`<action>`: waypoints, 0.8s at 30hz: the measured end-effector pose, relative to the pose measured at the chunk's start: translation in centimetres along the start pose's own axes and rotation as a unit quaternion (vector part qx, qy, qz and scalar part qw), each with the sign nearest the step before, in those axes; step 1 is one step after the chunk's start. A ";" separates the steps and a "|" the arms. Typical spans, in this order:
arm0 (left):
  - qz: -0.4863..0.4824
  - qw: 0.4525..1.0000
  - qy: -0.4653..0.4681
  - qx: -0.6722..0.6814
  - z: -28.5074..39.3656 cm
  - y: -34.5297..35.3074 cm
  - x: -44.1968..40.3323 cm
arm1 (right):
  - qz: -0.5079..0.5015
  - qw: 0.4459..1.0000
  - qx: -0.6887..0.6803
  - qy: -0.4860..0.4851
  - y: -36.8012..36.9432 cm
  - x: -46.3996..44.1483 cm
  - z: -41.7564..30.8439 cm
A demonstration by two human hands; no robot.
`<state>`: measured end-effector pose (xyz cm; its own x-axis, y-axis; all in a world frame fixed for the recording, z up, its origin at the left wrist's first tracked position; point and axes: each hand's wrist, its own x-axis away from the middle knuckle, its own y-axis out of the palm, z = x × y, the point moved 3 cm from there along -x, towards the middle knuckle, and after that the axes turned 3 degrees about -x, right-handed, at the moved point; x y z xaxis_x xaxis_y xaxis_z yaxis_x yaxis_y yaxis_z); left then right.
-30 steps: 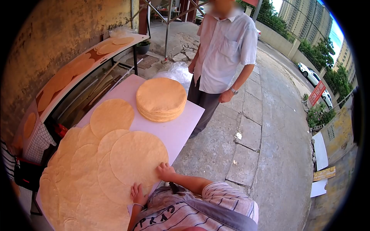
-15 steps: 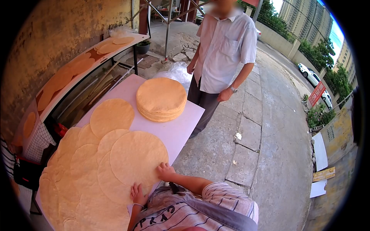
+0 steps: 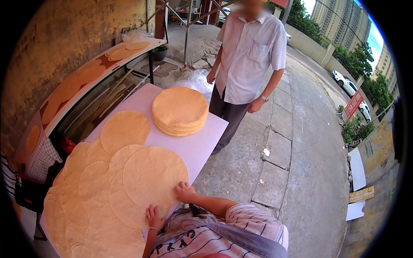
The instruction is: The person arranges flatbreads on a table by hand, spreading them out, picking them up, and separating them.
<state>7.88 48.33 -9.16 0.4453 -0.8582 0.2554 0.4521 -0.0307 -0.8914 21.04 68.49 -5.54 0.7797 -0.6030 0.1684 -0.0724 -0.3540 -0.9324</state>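
Note:
My left hand [image 3: 155, 218] rests with spread fingers on the near edge of a thin round flatbread sheet. Beside it, my right hand [image 3: 185, 191] lies at the right edge of the top round flatbread [image 3: 155, 175], its fingers slightly bent and apart. Neither hand visibly grips anything; the undersides of the fingers are hidden. Several more thin tan flatbreads [image 3: 94, 185] overlap across the left and near part of the pink-white table [image 3: 205, 140]. Farther back on it stands a neat thick stack of round flatbreads [image 3: 180, 111].
A person [image 3: 253, 56] in a light shirt stands past the table's far right corner. Against the wall, a long shelf [image 3: 148, 45] carries more flatbreads. Clear plastic wrap [image 3: 198, 81] lies behind the table. Concrete paving [image 3: 241, 172] runs along the right.
Both my hands and the flatbreads stay in place. The standing person's body and arms have shifted slightly, with the watch-side hand a little farther right and higher.

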 end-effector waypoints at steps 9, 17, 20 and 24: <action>-0.007 1.000 -0.004 -0.005 0.2 -0.1 0.0 | 0.015 1.000 -0.001 -0.002 0.2 0.0 0.1; -0.001 1.000 -0.008 0.001 0.3 -0.2 0.1 | 0.006 1.000 0.004 0.004 -0.1 0.1 0.0; 0.016 1.000 -0.007 0.015 0.4 -0.3 0.2 | 0.001 1.000 0.007 0.003 0.0 0.1 0.0; 0.015 1.000 -0.006 0.014 0.5 -0.5 0.2 | 0.000 1.000 0.013 0.000 0.0 0.1 0.0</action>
<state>8.14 48.38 -8.52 0.4681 -0.8524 0.2330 0.4591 0.0093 -0.8883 21.13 68.41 -5.52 0.7801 -0.6028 0.1674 -0.0571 -0.3351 -0.9405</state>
